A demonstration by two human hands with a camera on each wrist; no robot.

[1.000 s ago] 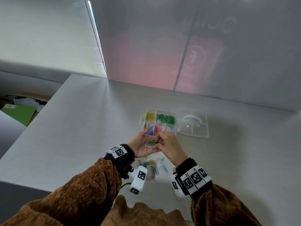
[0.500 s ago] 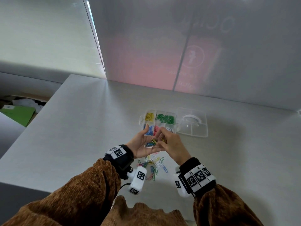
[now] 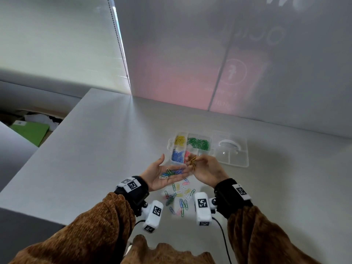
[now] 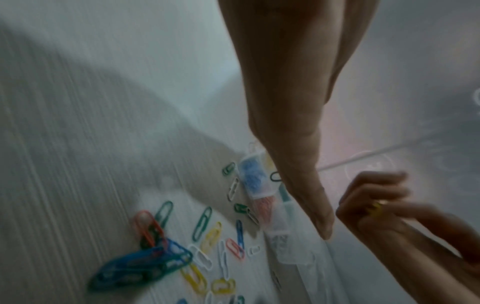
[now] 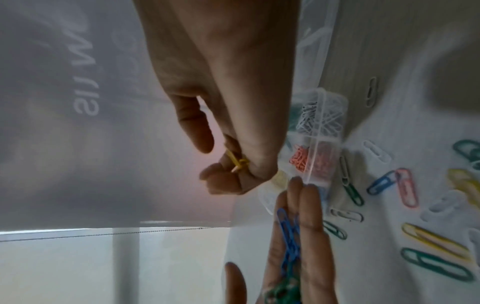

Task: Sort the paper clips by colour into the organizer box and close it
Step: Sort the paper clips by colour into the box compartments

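A clear organizer box lies open on the table, with yellow, green, blue, pink and white clips in separate compartments; its lid lies flat to the right. My left hand is held palm up just in front of the box, with several blue, green and white clips lying on it. My right hand pinches a few yellow clips above the box's near edge. A loose pile of mixed clips lies on the table under both wrists.
The grey table ends at a left edge with a drop to a floor holding a green folder. A translucent wall rises behind the box.
My right hand has lifted off the left palm with yellow clips and moved right toward the box. The left palm has opened flatter and kept the other clips.
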